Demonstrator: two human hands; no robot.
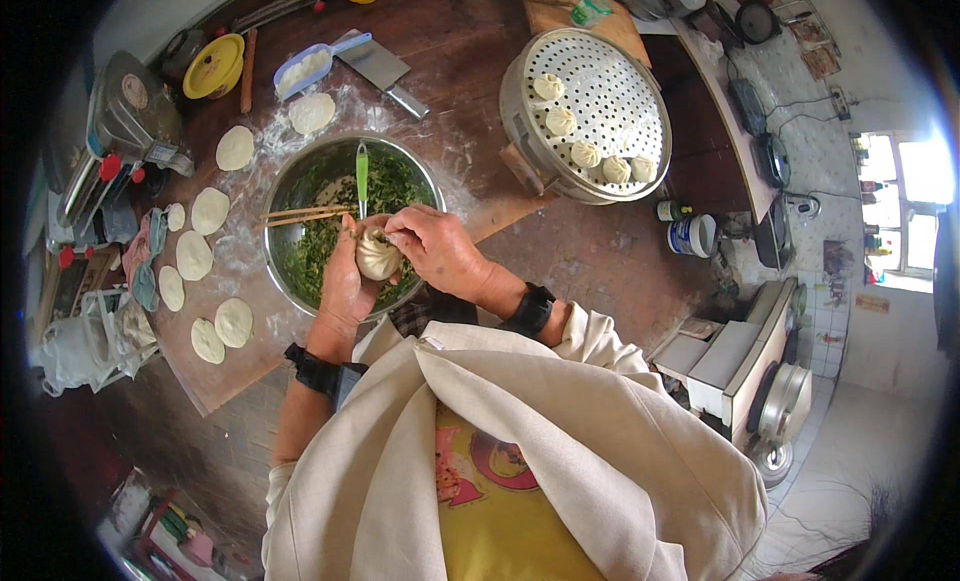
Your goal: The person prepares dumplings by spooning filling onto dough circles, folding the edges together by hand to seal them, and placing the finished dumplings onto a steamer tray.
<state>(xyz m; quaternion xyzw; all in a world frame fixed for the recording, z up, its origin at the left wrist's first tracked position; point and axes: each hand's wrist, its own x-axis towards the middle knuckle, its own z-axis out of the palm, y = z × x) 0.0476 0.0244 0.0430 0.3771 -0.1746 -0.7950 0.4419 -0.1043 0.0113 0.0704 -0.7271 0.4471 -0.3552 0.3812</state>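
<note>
A pleated dough bun (378,255) rests in my left hand (349,270), over the near side of a steel bowl (271,260) of chopped green filling (313,240). The fingertips of my right hand (437,249) pinch the dough at the bun's top edge. A green-handled utensil (362,177) and wooden chopsticks (304,216) stick into the bowl. Several flat dough wrappers (210,210) lie on the floured table to the left. At the upper right, a perforated metal steamer tray (600,78) holds several pleated buns (586,154).
Behind the bowl lie a cleaver (379,65), a blue scoop of flour (306,69) and a rolling pin (247,71). A yellow lidded pot (214,65) stands at the back left. A white tub (691,236) is right of the table, below the steamer.
</note>
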